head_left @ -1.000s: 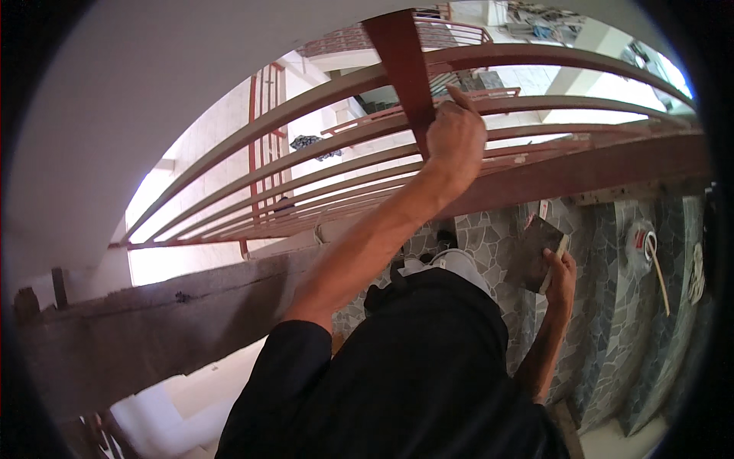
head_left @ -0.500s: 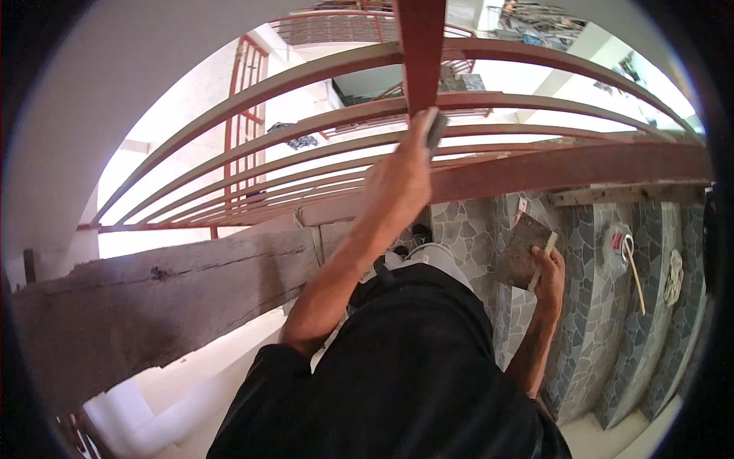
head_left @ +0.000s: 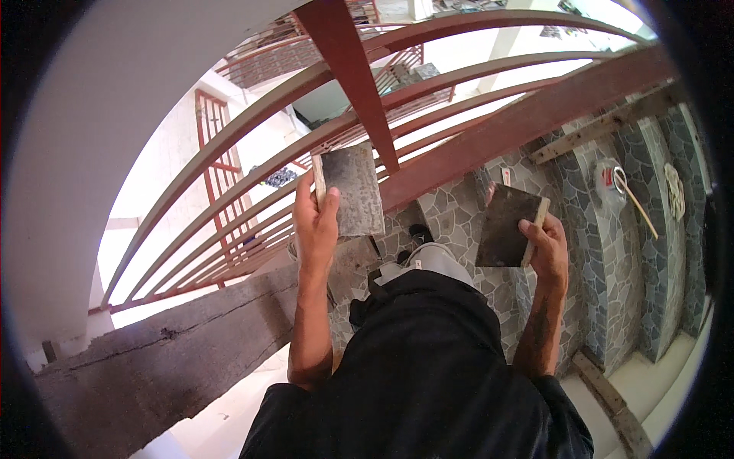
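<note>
So the left hand (head_left: 315,222), nearer the red post (head_left: 355,92), is pinching a grey slab (head_left: 355,191) just right of its fingers, long axis pointing away from the body, while the right hand (head_left: 549,256) grips a dark slab (head_left: 506,227).

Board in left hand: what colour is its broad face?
The board's face is mottled dark and light grey: head view.
</note>
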{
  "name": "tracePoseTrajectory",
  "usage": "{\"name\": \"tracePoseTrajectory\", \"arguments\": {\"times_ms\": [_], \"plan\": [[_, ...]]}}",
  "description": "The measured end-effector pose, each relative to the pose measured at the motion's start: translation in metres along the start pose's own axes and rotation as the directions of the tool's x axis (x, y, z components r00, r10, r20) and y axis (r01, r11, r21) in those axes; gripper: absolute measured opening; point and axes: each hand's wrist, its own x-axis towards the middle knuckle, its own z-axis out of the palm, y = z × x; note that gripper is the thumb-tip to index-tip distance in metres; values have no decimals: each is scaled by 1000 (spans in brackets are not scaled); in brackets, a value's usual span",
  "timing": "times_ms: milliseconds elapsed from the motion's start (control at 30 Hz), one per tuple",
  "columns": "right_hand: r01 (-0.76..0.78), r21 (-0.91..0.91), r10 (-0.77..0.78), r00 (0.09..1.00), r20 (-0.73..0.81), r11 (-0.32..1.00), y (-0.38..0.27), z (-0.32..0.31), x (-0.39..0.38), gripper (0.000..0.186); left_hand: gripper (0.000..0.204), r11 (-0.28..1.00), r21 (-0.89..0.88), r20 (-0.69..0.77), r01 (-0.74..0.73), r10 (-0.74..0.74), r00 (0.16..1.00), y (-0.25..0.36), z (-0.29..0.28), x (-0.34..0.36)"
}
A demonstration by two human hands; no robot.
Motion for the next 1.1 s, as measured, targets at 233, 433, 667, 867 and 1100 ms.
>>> {"name": "tracePoseTrajectory", "arguments": {"times_ms": [233, 433, 667, 867, 1100], "plan": [[66, 61, -70, 995, 66, 996, -25, 64, 0, 34, 46, 986, -147, 26, 74, -71, 997, -6, -1, 2], [77, 96, -90, 985, 147, 992, -38, 102, 14, 33, 50, 984, -136, 62, 111, -104, 993, -7, -16, 2], [33, 292, -87, 981, 175, 956, -39, 115, 31, 29, 52, 955, -281, 99, 96, -70, 993, -12, -20, 9], [-16, 324, -13, 996, 88, 946, -31, 103, 30, 27, 56, 972, -189, 79, 142, -129, 988, -12, -12, 1], [-58, 395, -16, 984, 180, 917, -39, 112, 24, 27, 53, 966, -210, 74, 153, -140, 987, -6, -18, 0]]}}
